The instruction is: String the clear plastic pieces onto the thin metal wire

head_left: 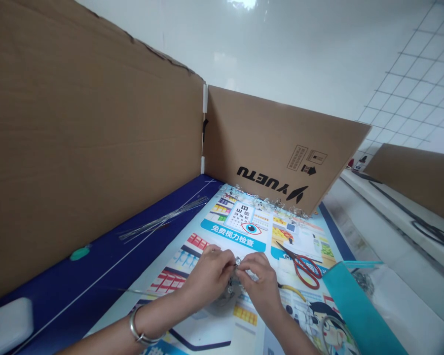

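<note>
My left hand (212, 271) and my right hand (259, 276) meet above the printed mat, thumbs and forefingers pinched close together. Between them is a small shiny piece of clear and silvery bits (230, 290), perhaps beads on wire; part of it hangs below the fingertips and the fingers cover the rest. To the right lie red-handled scissors (306, 271), blades pointing away to the left. A tool with a yellow handle (295, 290) shows just beside my right hand, its other end hidden behind that hand.
Cardboard panels (96, 148) stand at the left and back. Glittery small pieces (266, 203) line the back panel's foot. Thin silvery wires (163, 219) and a green blob (80, 253) lie left. A teal item (358, 305) and clear bag (364, 278) are right; a white case (9, 323) is front left.
</note>
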`<state>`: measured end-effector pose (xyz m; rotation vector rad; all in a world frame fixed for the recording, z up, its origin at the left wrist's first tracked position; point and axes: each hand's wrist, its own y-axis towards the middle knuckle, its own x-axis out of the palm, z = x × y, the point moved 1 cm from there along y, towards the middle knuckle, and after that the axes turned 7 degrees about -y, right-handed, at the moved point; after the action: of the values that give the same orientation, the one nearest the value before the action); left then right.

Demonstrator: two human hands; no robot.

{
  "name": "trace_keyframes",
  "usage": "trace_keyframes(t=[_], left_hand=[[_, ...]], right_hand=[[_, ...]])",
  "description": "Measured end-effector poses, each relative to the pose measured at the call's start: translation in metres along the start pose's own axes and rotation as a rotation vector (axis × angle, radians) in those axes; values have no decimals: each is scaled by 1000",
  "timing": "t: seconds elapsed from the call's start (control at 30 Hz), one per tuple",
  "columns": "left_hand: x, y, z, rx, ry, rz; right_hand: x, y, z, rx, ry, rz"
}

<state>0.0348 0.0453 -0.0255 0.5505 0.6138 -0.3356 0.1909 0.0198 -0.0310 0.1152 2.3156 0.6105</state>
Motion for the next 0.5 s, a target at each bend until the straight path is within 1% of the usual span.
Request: trace_keyframes(t=[0.23,0.37,0.5], left_hand=[[5,-1,-5,-169,-279,31],[12,-4,-11,-230,-472,57],[15,-7,-11,-258,-537,73]], right_hand=[[-4,1,4,-1,-71,-62],[-5,1,5,-2,-51,-44],[-4,1,5,11,-24,-11]])
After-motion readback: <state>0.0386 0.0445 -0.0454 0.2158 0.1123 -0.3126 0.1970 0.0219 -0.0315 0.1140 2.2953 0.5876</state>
